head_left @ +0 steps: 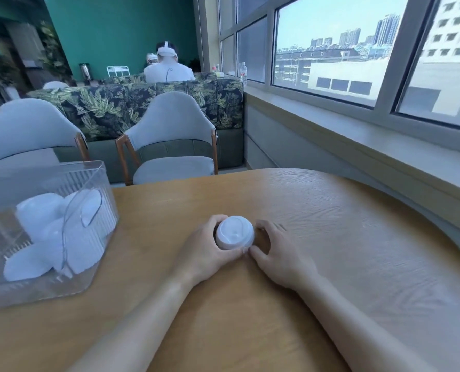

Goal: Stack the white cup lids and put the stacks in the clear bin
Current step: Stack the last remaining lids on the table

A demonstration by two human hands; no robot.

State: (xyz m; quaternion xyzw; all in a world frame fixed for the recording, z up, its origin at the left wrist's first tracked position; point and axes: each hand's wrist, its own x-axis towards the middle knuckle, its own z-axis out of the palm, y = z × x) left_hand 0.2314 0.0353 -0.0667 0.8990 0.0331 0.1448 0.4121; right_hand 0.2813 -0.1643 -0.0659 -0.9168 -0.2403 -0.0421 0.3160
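Note:
A stack of white cup lids (234, 232) stands on the wooden table (330, 237) in the middle of the view. My left hand (206, 251) grips the stack from its left, fingers curled behind it and thumb at its front. My right hand (278, 251) is curled round the stack's right side, thumb tip by the base and fingers at the far edge. The clear bin (94, 173) sits at the table's left and holds several stacks of white lids (52, 237) lying on their sides.
Two grey chairs (170, 146) stand beyond the table's far edge, with a leaf-patterned sofa behind them. A window sill (371, 146) runs along the right. A person sits far off with their back turned.

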